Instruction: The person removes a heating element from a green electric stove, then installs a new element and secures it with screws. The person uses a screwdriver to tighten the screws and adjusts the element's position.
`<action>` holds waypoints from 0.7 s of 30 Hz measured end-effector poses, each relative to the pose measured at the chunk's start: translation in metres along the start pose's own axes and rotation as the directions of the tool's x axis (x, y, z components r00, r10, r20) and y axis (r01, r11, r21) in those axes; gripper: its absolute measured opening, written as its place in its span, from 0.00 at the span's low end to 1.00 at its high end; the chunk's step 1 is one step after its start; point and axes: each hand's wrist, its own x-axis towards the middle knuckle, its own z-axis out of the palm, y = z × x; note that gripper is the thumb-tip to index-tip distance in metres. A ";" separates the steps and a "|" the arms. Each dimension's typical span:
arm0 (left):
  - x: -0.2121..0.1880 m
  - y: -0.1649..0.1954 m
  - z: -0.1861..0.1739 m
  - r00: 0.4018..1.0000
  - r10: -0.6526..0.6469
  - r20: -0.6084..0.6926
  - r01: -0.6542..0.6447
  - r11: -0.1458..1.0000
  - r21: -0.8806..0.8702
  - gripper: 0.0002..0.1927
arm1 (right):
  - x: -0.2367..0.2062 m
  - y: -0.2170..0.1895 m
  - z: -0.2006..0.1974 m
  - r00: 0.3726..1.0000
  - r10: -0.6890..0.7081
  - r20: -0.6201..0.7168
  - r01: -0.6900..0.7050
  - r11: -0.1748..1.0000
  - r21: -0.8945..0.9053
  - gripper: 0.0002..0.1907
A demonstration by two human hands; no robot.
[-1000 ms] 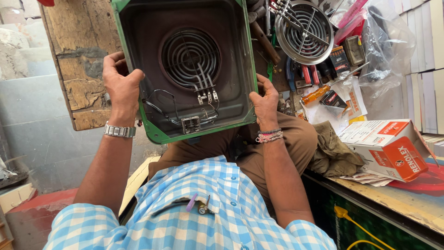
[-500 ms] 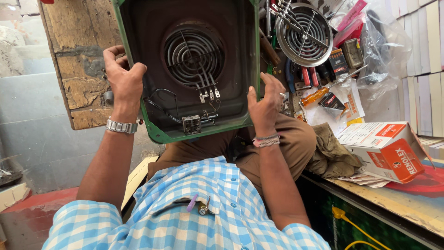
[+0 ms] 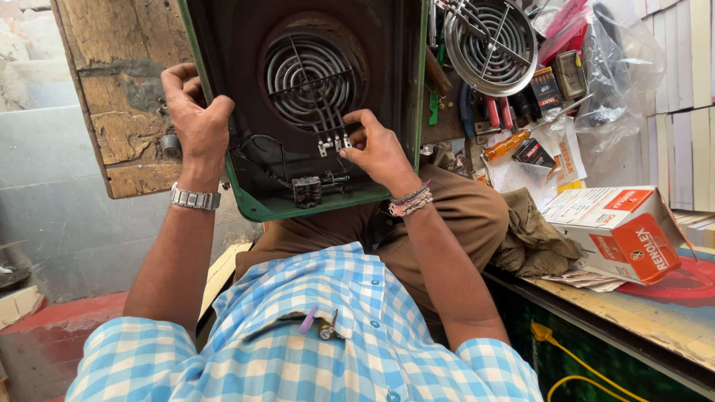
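We hold the green stove casing [image 3: 257, 205] tipped up on our lap, its open underside facing us, so the spiral heating coil [image 3: 309, 74] and the wiring below it are in plain sight. Our left hand [image 3: 195, 123] has its grip closed around the casing's left edge, thumb over the rim, steadying the whole body. Our right hand [image 3: 376, 149] reaches inside, fingertips narrowed to a pinch at the coil terminals [image 3: 331, 143], just above the small black connector block [image 3: 307, 190] near the lower rim.

To do this well, we judge that the left hand should keep the casing from rocking while the right works only with the fingertips, keeping clear of the thin black wires [image 3: 261, 149] that loop beside the terminals.

On the surface [image 3: 596, 298] to our right stands a white and red cardboard box [image 3: 622, 231]; what is in it we cannot tell. Beside it lies a crumpled olive cloth [image 3: 532, 234]. Farther back a second coil sits in a round metal pan [image 3: 491, 37], with an orange-handled screwdriver [image 3: 510, 143] and a clear plastic bag [image 3: 622, 67] nearby.
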 end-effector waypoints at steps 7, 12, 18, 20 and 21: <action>-0.001 -0.001 -0.003 1.000 0.004 0.022 -0.006 0.998 0.064 0.22 | 0.001 0.004 0.012 0.984 -0.105 -0.146 0.112 0.993 0.042 0.17; -0.004 0.007 -0.001 0.998 0.044 0.035 -0.046 0.998 0.047 0.23 | 0.007 0.008 0.019 0.960 -0.120 -0.251 0.157 0.979 0.133 0.09; -0.011 0.012 0.001 1.000 0.025 0.020 -0.026 0.999 0.040 0.22 | 0.035 -0.002 0.021 0.963 0.111 -0.245 0.014 0.889 0.458 0.08; -0.013 0.013 0.002 0.999 0.021 0.026 -0.021 1.000 0.010 0.22 | 0.052 -0.015 0.017 0.955 0.088 -0.284 0.069 0.864 0.499 0.09; -0.013 0.014 0.002 0.999 0.027 0.027 -0.027 1.000 0.014 0.23 | 0.060 -0.022 0.012 0.958 0.050 -0.283 0.107 0.852 0.512 0.10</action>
